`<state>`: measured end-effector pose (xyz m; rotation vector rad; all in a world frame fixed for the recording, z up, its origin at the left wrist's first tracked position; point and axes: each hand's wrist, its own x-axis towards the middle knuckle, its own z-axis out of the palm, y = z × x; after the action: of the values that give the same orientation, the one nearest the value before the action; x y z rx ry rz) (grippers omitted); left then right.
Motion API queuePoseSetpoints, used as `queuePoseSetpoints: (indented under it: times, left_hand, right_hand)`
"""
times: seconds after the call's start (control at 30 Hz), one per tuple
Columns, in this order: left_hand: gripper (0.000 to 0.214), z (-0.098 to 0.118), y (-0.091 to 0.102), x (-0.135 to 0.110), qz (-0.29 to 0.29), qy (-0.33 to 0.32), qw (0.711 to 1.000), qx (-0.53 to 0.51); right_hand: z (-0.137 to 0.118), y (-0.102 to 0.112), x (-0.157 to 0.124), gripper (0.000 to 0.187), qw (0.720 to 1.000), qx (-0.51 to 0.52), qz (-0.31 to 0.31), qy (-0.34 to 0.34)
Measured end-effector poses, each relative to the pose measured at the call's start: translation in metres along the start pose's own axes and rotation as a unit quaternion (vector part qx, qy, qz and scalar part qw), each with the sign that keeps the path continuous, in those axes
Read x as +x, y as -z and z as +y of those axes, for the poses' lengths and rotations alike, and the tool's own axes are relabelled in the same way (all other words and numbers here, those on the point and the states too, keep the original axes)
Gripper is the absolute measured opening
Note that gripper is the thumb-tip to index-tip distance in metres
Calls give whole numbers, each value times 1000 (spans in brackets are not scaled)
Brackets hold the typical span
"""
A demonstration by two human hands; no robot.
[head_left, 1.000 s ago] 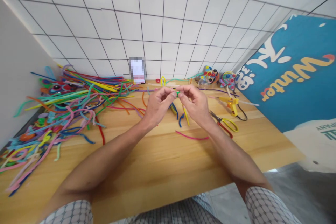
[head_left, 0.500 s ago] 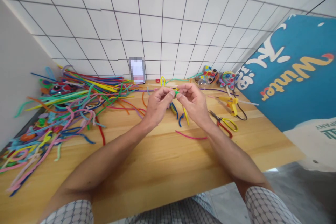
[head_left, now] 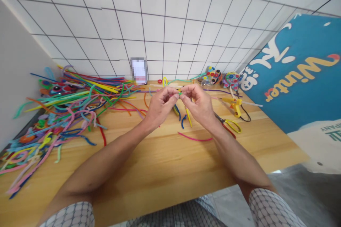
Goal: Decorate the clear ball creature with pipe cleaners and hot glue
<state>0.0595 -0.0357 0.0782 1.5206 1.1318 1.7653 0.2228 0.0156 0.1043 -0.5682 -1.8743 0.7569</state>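
Between the fingertips of both hands is a small green piece, mostly covered, perhaps a bit of pipe cleaner. My left hand pinches it from the left, thumb against forefinger. From the other side my right hand pinches it too, and the fingertips of the two hands almost meet. Below and behind the hands lie a short yellow pipe cleaner and a short dark blue one. A pink pipe cleaner lies closer to me, its right end passing behind my right forearm.
Many coloured pipe cleaners are heaped on the left of the wooden table. A phone leans on the tiled wall. To the right are scissors, a yellow glue gun and two dotted colourful crafts.
Both hands have shifted only slightly, and less of the green piece shows between the fingertips. My right forearm now covers more of the scissors. Things on the table stay put.
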Motion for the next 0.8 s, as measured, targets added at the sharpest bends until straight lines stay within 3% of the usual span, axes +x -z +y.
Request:
queuePoseSetpoints:
  times: [0.37, 0.5, 0.67, 0.8]
  left_hand:
    - [25, -1, -8, 0, 31, -3, 998, -56]
    - [25, -1, -8, 1, 13, 0, 997, -74]
    - [24, 0, -2, 6, -15, 4, 998, -56]
    - [29, 1, 1, 7, -36, 18, 998, -49]
  right_hand:
    - [6, -6, -4, 12, 999, 22, 19, -34]
    - [7, -6, -5, 13, 999, 26, 24, -33]
    - [4, -2, -2, 7, 998, -55, 33, 19]
    - [3, 0, -2, 8, 998, -63, 12, 24]
